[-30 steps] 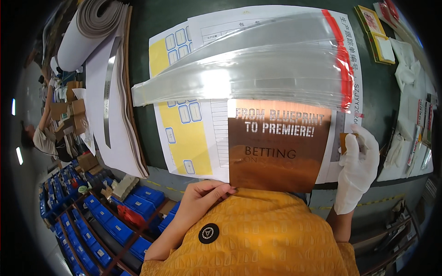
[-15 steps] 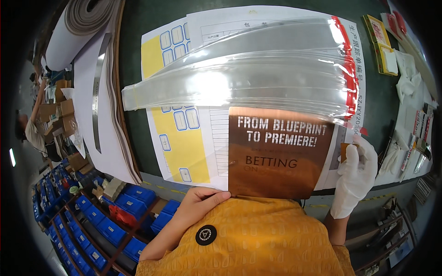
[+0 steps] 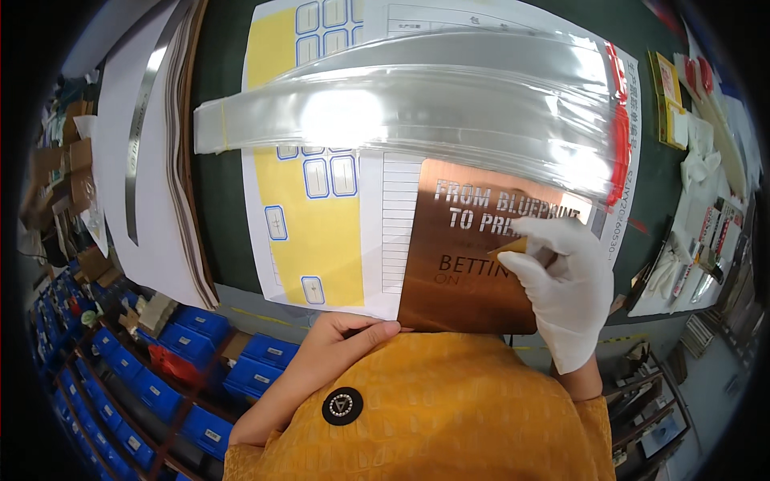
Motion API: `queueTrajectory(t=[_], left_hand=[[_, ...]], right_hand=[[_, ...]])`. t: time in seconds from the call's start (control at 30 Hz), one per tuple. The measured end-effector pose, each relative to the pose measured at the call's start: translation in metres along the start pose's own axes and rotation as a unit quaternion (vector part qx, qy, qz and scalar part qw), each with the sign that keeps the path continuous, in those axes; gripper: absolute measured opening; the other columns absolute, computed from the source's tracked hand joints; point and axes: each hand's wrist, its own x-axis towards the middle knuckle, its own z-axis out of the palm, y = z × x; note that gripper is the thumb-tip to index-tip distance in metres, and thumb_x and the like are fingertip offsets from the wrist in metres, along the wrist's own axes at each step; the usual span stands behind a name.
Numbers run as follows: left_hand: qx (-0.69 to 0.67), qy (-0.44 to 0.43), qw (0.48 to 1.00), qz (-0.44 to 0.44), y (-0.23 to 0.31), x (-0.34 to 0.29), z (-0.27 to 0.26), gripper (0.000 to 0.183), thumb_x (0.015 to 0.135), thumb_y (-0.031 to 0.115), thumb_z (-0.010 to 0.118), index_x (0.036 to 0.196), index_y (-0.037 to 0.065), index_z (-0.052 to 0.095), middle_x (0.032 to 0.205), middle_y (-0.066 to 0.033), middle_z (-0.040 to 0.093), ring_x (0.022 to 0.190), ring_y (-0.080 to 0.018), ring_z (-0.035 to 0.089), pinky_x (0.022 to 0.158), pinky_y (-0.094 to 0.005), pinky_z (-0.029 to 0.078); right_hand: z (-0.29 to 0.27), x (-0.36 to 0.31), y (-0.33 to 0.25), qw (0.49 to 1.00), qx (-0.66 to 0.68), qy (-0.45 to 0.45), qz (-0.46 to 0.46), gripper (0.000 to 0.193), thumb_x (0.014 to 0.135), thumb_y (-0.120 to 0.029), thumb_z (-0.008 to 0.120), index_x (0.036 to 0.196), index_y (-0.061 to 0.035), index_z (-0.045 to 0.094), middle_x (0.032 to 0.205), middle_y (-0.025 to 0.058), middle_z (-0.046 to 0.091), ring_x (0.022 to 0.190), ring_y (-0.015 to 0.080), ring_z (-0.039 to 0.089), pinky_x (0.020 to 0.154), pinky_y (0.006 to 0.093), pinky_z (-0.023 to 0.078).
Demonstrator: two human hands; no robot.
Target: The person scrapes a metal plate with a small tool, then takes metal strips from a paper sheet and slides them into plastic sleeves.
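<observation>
The right hand (image 3: 565, 280), in a white glove, gripped a small gold-brown piece (image 3: 507, 247) between thumb and fingertips, above the copper-coloured plate (image 3: 473, 306). The bare left hand (image 3: 349, 341) had the plate's lower left corner between thumb and curled fingers; how firmly, I couldn't tell.

The plate lay face up on paper sheets (image 3: 381, 301), its lower edge against the yellow shirt (image 3: 449, 393), its top just beside the clear plastic sleeves (image 3: 457, 104). From my end it looked like thin brushed metal: stiff, fairly light, slick, and likely to take scratches or finger marks across the face. I judged the edges and corners the best hold, with the gloved fingers kept for the finished side. The small piece seemed light and perhaps a little bendy, best pinched at its rim. The sleeves, red along their right end, I took for soft and slippery, apt to slide over one another.

Plenty escaped me. The glove covered part of the plate's lettering and much of its right edge, and I couldn't make out whether the small piece touched the surface. The left fingertips were mostly hidden beneath the thumb and corner. Glare washed out the middle of the sleeves, so their number was unreadable. Farther out, the blue bins (image 3: 200, 321) blurred toward the dark rim.
</observation>
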Motion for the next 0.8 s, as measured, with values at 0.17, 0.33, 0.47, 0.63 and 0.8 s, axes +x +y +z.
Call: queueTrajectory(t=[0.17, 0.33, 0.47, 0.63, 0.8], left_hand=[[0.018, -0.027, 0.999, 0.028, -0.002, 0.001, -0.005, 0.025, 0.09, 0.019, 0.065, 0.102, -0.003, 0.069, 0.092, -0.003, 0.069, 0.086, -0.0063, 0.057, 0.076, -0.021, 0.045], [0.015, -0.039, 0.998, 0.047, -0.007, 0.005, -0.008, 0.025, 0.09, 0.019, 0.065, 0.103, -0.002, 0.069, 0.093, -0.0028, 0.069, 0.087, -0.0063, 0.057, 0.078, -0.0213, 0.045], [0.025, -0.037, 0.997, 0.065, -0.009, 0.005, -0.008, 0.025, 0.09, 0.019, 0.065, 0.103, -0.002, 0.069, 0.093, -0.0026, 0.069, 0.087, -0.0062, 0.057, 0.078, -0.0212, 0.045], [0.028, -0.035, 0.997, 0.056, -0.006, 0.005, -0.007, 0.025, 0.09, 0.019, 0.065, 0.103, -0.001, 0.069, 0.093, -0.0027, 0.069, 0.087, -0.0062, 0.058, 0.078, -0.021, 0.045], [0.018, -0.035, 0.999, 0.016, -0.002, 0.003, -0.006, 0.025, 0.091, 0.02, 0.064, 0.105, 0.0, 0.069, 0.096, -0.0042, 0.07, 0.089, -0.0073, 0.059, 0.078, -0.0212, 0.046]], right_hand=[[0.009, 0.006, 0.006, 0.997, -0.055, -0.014, -0.059, 0.019, 0.071, -0.003, 0.077, 0.082, -0.0075, 0.063, 0.076, 0.0025, 0.059, 0.064, 0.0143, 0.054, 0.055, 0.0254, 0.043], [0.011, 0.009, -0.001, 0.995, -0.089, -0.02, -0.049, 0.016, 0.072, -0.004, 0.076, 0.08, -0.0071, 0.062, 0.074, 0.0026, 0.058, 0.063, 0.0158, 0.053, 0.056, 0.0269, 0.043], [0.011, 0.01, -0.001, 0.987, -0.14, -0.018, -0.07, 0.015, 0.073, -0.007, 0.075, 0.08, -0.0076, 0.062, 0.074, 0.0022, 0.058, 0.063, 0.0169, 0.052, 0.059, 0.0286, 0.042], [0.01, 0.012, -0.004, 0.99, -0.133, -0.023, -0.048, 0.014, 0.073, -0.008, 0.075, 0.079, -0.0072, 0.062, 0.075, 0.0029, 0.059, 0.065, 0.0188, 0.055, 0.06, 0.0299, 0.044], [0.011, 0.013, 0.0, 0.989, -0.123, -0.03, -0.076, 0.014, 0.074, -0.008, 0.074, 0.079, -0.0066, 0.061, 0.075, 0.0038, 0.06, 0.068, 0.0207, 0.058, 0.062, 0.031, 0.046]])
